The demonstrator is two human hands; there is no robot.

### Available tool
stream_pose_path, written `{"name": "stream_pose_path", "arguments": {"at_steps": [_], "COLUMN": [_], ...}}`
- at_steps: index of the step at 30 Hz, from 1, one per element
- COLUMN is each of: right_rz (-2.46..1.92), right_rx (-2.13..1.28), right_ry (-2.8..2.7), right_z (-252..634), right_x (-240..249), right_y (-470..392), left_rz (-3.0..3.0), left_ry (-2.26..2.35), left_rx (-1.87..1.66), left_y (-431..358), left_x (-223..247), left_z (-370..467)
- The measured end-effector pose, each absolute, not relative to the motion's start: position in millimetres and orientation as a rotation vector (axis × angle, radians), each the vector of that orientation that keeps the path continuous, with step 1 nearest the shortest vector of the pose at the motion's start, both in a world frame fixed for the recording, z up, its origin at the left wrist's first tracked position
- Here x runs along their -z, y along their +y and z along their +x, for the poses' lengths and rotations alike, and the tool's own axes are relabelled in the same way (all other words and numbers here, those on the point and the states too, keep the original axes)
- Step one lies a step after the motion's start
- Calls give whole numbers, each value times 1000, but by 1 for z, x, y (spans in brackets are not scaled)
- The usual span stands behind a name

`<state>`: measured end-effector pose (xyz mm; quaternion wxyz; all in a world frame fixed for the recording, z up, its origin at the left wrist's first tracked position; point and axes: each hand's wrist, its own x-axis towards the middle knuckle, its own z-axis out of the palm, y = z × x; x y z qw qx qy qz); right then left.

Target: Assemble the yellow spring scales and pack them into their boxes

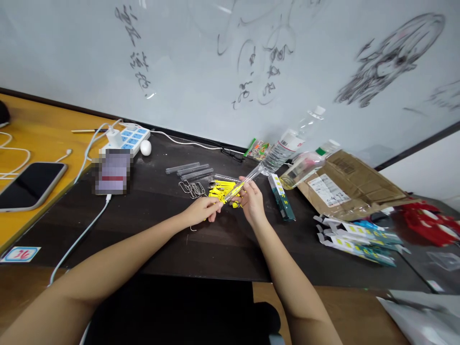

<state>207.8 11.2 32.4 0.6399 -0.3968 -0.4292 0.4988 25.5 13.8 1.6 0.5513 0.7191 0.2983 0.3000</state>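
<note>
One slender clear plastic tube (253, 173) is being clasped by the right hand (253, 202) above small yellow plastic pieces (217, 190). Its lower, yellow-tipped end is being pinched by the left hand (201, 211).

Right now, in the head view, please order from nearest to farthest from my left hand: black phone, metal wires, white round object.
1. Metal wires, just beyond your left hand.
2. White round object, farther left.
3. Black phone, far left.
</note>
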Motion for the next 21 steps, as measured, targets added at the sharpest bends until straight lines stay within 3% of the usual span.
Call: {"name": "stream_pose_path", "arguments": {"at_steps": [21], "right_rz": [-886], "right_rx": [-1245], "right_ry": [-1254], "right_z": [193], "right_x": [-17], "right_y": [5], "left_rz": [1088], "left_ry": [893], "left_rx": [-763], "left_y": [9], "left_x": [-18], "left_z": [36]}}
